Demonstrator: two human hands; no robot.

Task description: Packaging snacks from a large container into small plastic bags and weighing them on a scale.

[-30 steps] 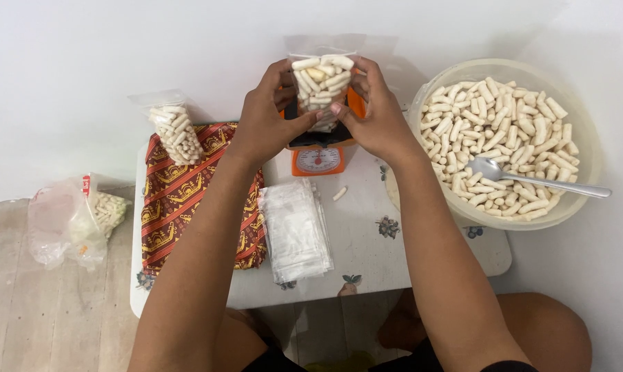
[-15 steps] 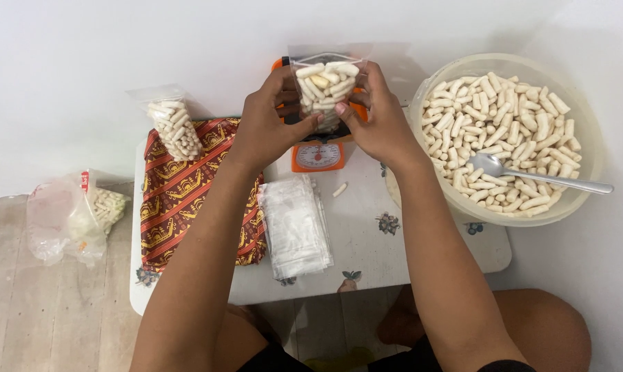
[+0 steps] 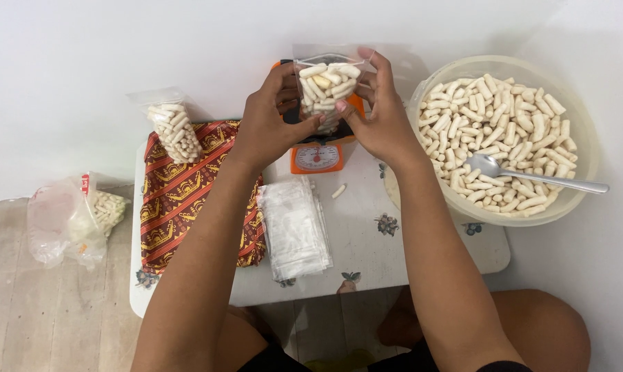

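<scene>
My left hand (image 3: 267,120) and my right hand (image 3: 378,114) together hold a clear plastic bag (image 3: 325,86) filled with pale stick-shaped snacks. The bag stands upright just above an orange kitchen scale (image 3: 317,156) with a round dial. Fingers of both hands pinch the bag's sides, and my right fingers reach up to its open top edge. A single loose snack piece (image 3: 339,191) lies on the small white table (image 3: 394,248) below the scale.
A large translucent bowl (image 3: 587,138) of the same snacks with a metal spoon (image 3: 532,176) stands at the right. A stack of flat clear bags (image 3: 294,231) lies mid-table beside a red patterned cloth (image 3: 180,196). One filled bag (image 3: 174,127) leans at the wall; another plastic bag (image 3: 70,217) lies on the floor.
Both hands shifted the filled bag slightly lower and to the right over the scale, and my right fingers have moved up to the bag's top edge.
</scene>
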